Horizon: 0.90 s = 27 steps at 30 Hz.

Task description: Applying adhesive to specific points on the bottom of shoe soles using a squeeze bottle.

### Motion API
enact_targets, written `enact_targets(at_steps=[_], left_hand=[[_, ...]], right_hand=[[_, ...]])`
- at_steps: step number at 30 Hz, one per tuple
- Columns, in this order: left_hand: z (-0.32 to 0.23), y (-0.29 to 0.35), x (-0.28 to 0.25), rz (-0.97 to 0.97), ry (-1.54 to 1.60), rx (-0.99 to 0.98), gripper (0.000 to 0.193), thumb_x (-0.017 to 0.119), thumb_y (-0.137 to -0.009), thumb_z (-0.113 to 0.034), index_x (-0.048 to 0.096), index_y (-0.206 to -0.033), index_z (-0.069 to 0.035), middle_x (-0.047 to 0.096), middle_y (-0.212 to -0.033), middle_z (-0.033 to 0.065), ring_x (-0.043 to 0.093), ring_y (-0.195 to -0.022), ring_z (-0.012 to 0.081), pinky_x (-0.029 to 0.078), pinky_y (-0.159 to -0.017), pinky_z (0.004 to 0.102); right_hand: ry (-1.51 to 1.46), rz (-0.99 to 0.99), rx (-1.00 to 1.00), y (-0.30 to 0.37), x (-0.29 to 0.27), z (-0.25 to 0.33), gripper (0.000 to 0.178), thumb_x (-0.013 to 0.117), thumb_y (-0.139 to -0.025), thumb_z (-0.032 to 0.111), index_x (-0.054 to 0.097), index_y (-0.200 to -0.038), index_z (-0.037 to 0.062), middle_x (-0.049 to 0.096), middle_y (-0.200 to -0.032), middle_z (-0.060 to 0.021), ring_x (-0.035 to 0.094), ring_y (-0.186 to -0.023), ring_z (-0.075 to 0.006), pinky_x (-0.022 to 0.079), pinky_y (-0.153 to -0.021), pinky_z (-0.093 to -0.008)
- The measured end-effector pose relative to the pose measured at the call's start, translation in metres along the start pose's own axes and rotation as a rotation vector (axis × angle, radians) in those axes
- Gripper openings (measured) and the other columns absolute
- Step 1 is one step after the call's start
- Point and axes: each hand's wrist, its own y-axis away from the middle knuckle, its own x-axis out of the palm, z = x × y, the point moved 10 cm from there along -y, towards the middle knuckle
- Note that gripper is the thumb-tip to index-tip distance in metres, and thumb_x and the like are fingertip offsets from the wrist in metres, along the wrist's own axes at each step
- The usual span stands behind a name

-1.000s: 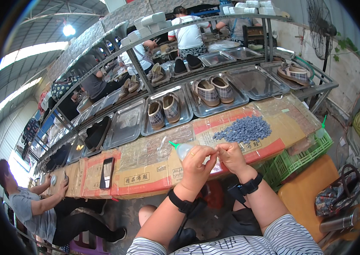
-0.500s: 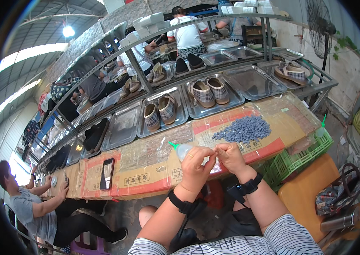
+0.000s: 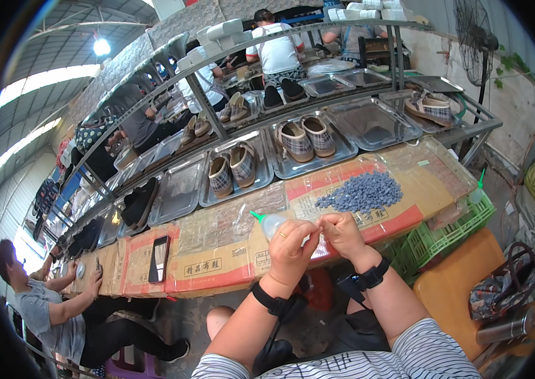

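Observation:
Over the front edge of the cardboard-covered table (image 3: 210,252), my two hands meet with thumbs and fingertips pinched together. My left hand (image 3: 291,245) is closed, with a ring on one finger. My right hand (image 3: 343,236) is closed too, its fingertips against those of the left. Whatever lies between the fingers is too small to make out. Just behind my left hand is a translucent squeeze bottle (image 3: 271,223) with a green nozzle, partly hidden by that hand. Past my right hand, a heap of small blue-grey pieces (image 3: 368,191) lies on the cardboard.
Beyond the table, metal trays (image 3: 179,196) on a rack carry plaid shoes (image 3: 296,140) and black shoes (image 3: 139,203). A phone (image 3: 159,259) lies left on the cardboard. Another person (image 3: 59,309) sits at far left. A green crate (image 3: 431,246) and wooden stool (image 3: 460,271) stand at right.
The trays with the shoes have shifted slightly to the left along the rack. My hands stay pinched together in nearly the same place.

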Motion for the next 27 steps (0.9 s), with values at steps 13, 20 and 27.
enact_targets(at_steps=[13, 20, 27], left_hand=[[-0.0052, 0.0002, 0.0011, -0.009, -0.037, 0.087, 0.021, 0.076, -0.070, 0.006, 0.064, -0.084, -0.003, 0.065, -0.078, 0.0084, 0.063, -0.070, 0.0239, 0.050, -0.065, 0.0320], [-0.0051, -0.0015, 0.0041, 0.019, -0.034, 0.086, 0.019, 0.076, -0.070, 0.006, 0.065, -0.084, -0.003, 0.065, -0.079, 0.0084, 0.063, -0.071, 0.0240, 0.050, -0.065, 0.0322], [-0.0041, -0.0002, 0.0048, 0.013, -0.047, 0.082, 0.020, 0.076, -0.071, 0.006, 0.064, -0.084, -0.003, 0.065, -0.080, 0.0079, 0.064, -0.072, 0.0240, 0.050, -0.065, 0.0321]], right_hand=[[0.003, -0.015, 0.014, -0.0009, -0.0009, 0.0006, 0.044, 0.065, -0.092, 0.040, 0.067, -0.071, 0.0011, 0.052, -0.057, 0.0017, 0.044, -0.056, -0.0048, 0.037, -0.051, -0.0245], [0.016, -0.009, 0.021, -0.0016, -0.0032, -0.0009, 0.045, 0.065, -0.092, 0.039, 0.066, -0.070, 0.0004, 0.051, -0.055, 0.0012, 0.043, -0.055, -0.0054, 0.037, -0.050, -0.0254], [0.034, -0.014, 0.009, -0.0016, -0.0030, 0.0032, 0.044, 0.065, -0.092, 0.039, 0.065, -0.070, 0.0001, 0.051, -0.055, 0.0008, 0.044, -0.055, -0.0058, 0.037, -0.051, -0.0253]])
